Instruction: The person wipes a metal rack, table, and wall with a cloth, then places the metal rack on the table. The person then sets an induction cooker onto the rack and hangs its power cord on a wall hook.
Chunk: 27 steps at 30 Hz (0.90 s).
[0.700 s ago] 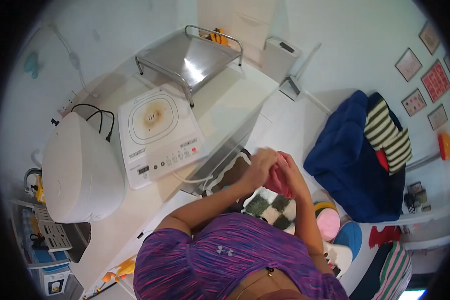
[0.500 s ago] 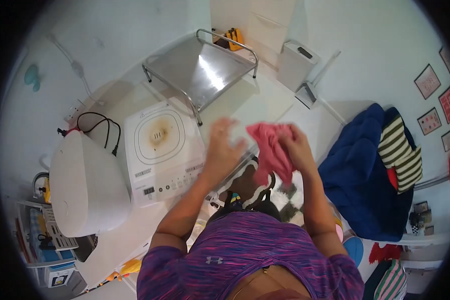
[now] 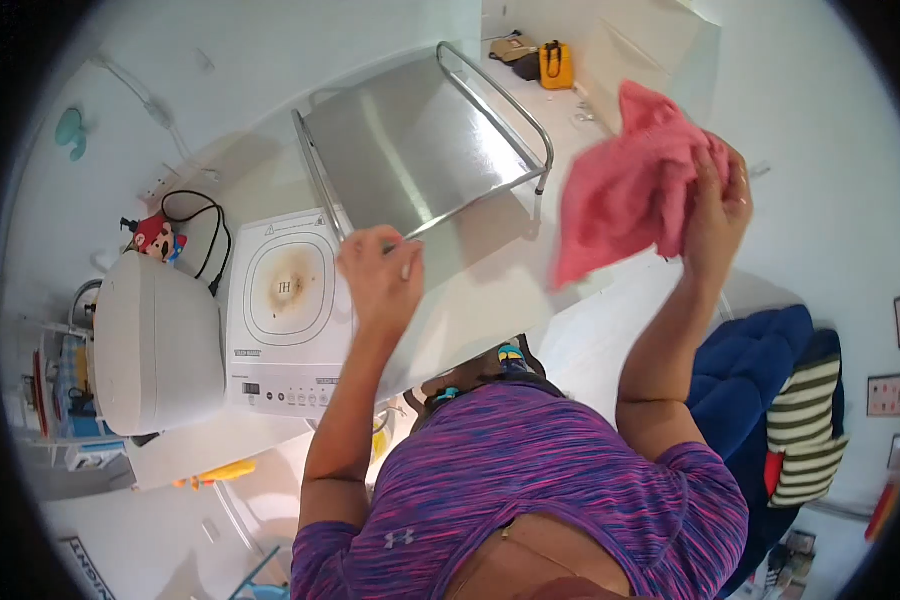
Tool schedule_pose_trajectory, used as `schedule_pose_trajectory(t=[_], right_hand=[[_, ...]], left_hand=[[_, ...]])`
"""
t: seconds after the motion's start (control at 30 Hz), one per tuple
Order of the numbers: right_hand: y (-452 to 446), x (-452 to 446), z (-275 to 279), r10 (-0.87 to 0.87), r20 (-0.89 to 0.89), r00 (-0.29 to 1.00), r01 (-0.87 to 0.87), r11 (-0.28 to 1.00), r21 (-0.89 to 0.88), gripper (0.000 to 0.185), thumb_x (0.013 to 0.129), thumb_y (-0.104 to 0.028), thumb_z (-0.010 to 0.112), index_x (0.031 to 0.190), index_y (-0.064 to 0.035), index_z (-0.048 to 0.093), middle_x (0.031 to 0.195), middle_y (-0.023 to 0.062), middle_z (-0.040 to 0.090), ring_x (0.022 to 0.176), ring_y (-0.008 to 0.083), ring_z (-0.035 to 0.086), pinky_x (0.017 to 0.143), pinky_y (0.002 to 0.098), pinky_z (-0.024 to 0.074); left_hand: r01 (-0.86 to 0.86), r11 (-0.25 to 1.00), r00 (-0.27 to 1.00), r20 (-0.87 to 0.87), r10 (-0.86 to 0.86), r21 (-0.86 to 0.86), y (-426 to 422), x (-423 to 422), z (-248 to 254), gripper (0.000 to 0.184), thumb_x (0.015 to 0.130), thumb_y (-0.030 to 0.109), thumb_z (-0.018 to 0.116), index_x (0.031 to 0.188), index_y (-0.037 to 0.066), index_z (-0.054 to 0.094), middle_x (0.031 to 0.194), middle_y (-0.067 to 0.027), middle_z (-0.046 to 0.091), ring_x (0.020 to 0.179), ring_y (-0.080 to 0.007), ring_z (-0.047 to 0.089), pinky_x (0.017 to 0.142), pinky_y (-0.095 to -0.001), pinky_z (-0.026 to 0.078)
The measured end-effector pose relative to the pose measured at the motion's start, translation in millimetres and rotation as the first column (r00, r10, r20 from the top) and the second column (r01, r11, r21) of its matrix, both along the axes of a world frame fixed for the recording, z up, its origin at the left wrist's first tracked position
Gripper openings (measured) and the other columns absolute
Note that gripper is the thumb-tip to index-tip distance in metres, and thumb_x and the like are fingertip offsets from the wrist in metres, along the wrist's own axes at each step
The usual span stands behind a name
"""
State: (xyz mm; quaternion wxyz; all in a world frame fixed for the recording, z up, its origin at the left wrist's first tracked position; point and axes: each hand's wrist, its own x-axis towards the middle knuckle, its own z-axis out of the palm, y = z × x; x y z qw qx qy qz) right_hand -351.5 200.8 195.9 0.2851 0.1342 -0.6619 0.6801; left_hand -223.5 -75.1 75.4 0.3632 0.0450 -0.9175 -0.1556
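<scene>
While the left hand [image 3: 385, 290] has its fingers curled at the near-left corner of the rack [image 3: 390, 150], seeming to grasp it there though the contact is partly hidden, the right hand [image 3: 715, 205] pinches the cloth [image 3: 630, 190] by its right side, fingers closed on the bunched fabric. From those right fingers the cloth fans leftward, its longer spread running from a top peak down to a lower-left corner, blurred at the edge. It hangs in the air, apart from the rack, with its lower-left corner nearest the metal.

Seen from the cloth, the rack lies across to the left, its bright right edge and tube handle facing the fabric. The left hand is the nearer one to the rack; the right is well apart from it, out past the handle. The rack's top looks tilted, and its right foot shows above a shadow on the desk [image 3: 460, 320].

Just left of the left hand lies the white hob [image 3: 288, 290], with a brown stain around its centre. Farther left stands a white appliance [image 3: 160, 340], a red figure [image 3: 157, 240] behind it.
</scene>
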Motion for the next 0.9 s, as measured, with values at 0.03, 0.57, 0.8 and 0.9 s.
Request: schedule_pose_trajectory(t=[0.03, 0.57, 0.8, 0.9], right_hand=[[12.3, -4.5, -1.9, -0.026, 0.004, 1.000, 0.025, 0.998, 0.061, 0.020, 0.084, -0.013, 0.059, 0.097, 0.0019, 0.058, 0.089, 0.0051, 0.058, 0.083, 0.0089, 0.052, 0.073, 0.0204, 0.0418], [-74.6, -57.7, -169.7, 0.561, 0.403, 0.723, -0.690, 0.601, 0.403, 0.020, 0.075, -0.019, 0.064, 0.087, -0.0032, 0.064, 0.084, 0.0117, 0.052, 0.078, 0.0255, 0.051, 0.067, 0.0342, 0.0429], [-128.3, -44.5, -211.9, 0.550, 0.393, 0.737, -0.673, 0.652, 0.348, 0.018, 0.072, -0.017, 0.067, 0.081, -0.0016, 0.064, 0.080, 0.0129, 0.053, 0.068, 0.0243, 0.052, 0.062, 0.0338, 0.0436], [-106.7, -51.3, -207.1, 0.630, 0.468, 0.620, -0.764, 0.620, 0.177, 0.017, 0.071, -0.015, 0.068, 0.079, 0.0000, 0.064, 0.080, 0.0119, 0.055, 0.067, 0.0188, 0.053, 0.060, 0.0310, 0.0430]], left_hand=[[0.014, 0.994, 0.996, 0.085, -0.023, 0.108, 12.6, -6.9, -8.4, 0.014, 0.069, 0.011, 0.067, 0.083, 0.013, 0.067, 0.098, -0.0045, 0.052, 0.095, -0.0241, 0.046, 0.084, -0.0375, 0.034], [0.021, 0.004, 0.953, -0.019, -0.304, 1.000, 61.3, 48.3, 47.8, 0.071, 0.061, 0.013, 0.068, 0.123, -0.003, 0.039, 0.112, -0.0132, 0.052, 0.105, -0.0226, 0.052, 0.090, -0.0328, 0.042], [0.145, 0.008, 0.989, -0.145, -0.002, 0.989, 37.9, 108.7, 37.7, 0.068, 0.059, 0.000, 0.059, 0.123, -0.005, 0.038, 0.111, -0.0139, 0.053, 0.102, -0.0221, 0.054, 0.089, -0.0314, 0.042], [0.117, -0.008, 0.989, -0.116, 0.093, 0.993, 35.9, 112.7, 30.1, 0.070, 0.058, 0.000, 0.058, 0.124, -0.004, 0.037, 0.111, -0.0133, 0.053, 0.101, -0.0217, 0.054, 0.089, -0.0312, 0.042]])
